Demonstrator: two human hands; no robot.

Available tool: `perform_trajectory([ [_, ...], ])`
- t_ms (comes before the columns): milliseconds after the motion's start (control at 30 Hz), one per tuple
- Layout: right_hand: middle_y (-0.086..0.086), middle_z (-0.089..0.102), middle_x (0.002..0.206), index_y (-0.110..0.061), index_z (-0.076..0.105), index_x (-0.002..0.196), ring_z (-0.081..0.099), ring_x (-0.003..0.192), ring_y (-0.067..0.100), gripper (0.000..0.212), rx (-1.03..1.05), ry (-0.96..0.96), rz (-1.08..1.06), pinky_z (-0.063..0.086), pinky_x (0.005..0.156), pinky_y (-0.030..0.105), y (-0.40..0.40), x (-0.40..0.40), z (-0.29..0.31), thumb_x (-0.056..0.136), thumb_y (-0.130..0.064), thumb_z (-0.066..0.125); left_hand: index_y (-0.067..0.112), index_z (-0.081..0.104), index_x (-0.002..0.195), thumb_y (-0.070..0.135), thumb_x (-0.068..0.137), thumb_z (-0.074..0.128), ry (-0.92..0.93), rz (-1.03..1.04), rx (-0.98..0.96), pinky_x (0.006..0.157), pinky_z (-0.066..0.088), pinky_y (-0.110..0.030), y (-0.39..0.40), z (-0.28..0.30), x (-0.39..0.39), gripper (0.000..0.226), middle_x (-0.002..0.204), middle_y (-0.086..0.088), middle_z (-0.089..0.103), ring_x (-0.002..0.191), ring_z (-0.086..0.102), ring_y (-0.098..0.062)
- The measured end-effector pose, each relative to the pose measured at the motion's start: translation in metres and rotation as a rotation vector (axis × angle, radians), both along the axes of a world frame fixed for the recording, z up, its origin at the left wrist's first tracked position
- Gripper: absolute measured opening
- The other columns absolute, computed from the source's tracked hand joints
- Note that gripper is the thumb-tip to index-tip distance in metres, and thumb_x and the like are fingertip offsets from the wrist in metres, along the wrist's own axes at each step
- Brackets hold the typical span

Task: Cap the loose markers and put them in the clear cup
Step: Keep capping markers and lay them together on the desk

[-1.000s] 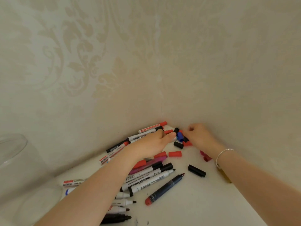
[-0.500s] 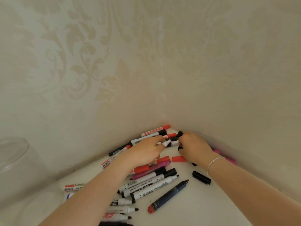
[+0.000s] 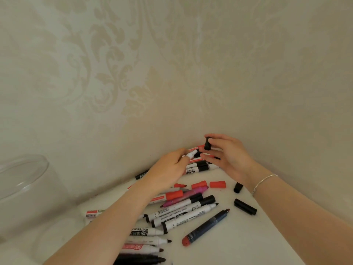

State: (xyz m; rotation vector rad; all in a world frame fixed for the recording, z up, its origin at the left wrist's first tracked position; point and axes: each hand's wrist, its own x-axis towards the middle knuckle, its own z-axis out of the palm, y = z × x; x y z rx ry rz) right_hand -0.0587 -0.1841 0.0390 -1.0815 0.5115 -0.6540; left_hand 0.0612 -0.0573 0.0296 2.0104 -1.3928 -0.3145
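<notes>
Fingers (image 3: 214, 137) of right hand (image 3: 232, 156) pinch black cap (image 3: 207, 143); left hand (image 3: 168, 170) grips white marker (image 3: 191, 154).

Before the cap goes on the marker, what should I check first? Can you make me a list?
1. Cap in hand: ok. The right hand pinches a black cap.
2. Marker in hand: ok. The left hand holds a white marker, tip toward the cap.
3. Cap colour matches the ink: cannot tell; the tip looks dark but is small.
4. Cap lined up with the tip: not ok. The cap sits above the tip, not yet in line.
5. Clear cup ready: ok. It stands at the left edge.
6. Other markers done: not ok. Several uncapped ones still lie on the table.
</notes>
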Motion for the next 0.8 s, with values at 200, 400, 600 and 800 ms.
perform_trajectory([
  [200,0.01,0.065,0.086,-0.008,0.067,0.097,0.06,0.072,0.014,0.017,-0.194,0.095,-0.049,0.049,0.07,0.023,0.0,0.0,0.002,0.083,0.001,0.063,0.028,0.057,0.106,0.031,0.102,0.036,-0.016,0.035,-0.073,0.053,0.036,-0.03,0.005,0.004,0.003,0.021,0.072,-0.001,0.059,0.052,0.043,-0.01],
  [400,0.009,0.067,0.081,-0.005,0.071,0.087,0.056,0.069,0.013,0.019,-0.184,0.059,0.029,0.045,0.068,0.023,0.003,0.001,0.003,0.086,0.005,0.055,0.029,0.058,0.11,0.03,0.1,0.037,-0.07,0.027,-0.034,0.054,0.036,-0.031,0.008,0.006,0.004,0.023,0.076,-0.007,0.064,0.051,0.042,-0.009],
  [600,0.012,0.064,0.08,-0.006,0.069,0.086,0.056,0.067,0.014,0.018,-0.267,0.101,0.066,0.045,0.068,0.025,0.012,0.004,0.007,0.085,0.007,0.056,0.027,0.059,0.108,0.033,0.101,0.038,-0.109,0.018,-0.023,0.055,0.037,-0.031,0.009,0.006,0.001,0.023,0.074,-0.005,0.064,0.052,0.044,-0.009],
  [800,0.012,0.065,0.081,-0.002,0.065,0.09,0.061,0.068,0.016,0.009,-0.308,0.094,0.11,0.053,0.063,0.019,0.018,0.003,0.009,0.086,0.004,0.059,0.034,0.05,0.081,0.042,0.099,0.04,-0.198,-0.019,0.01,0.053,0.04,-0.032,0.012,0.006,0.001,0.022,0.067,-0.003,0.061,0.052,0.048,-0.012],
])
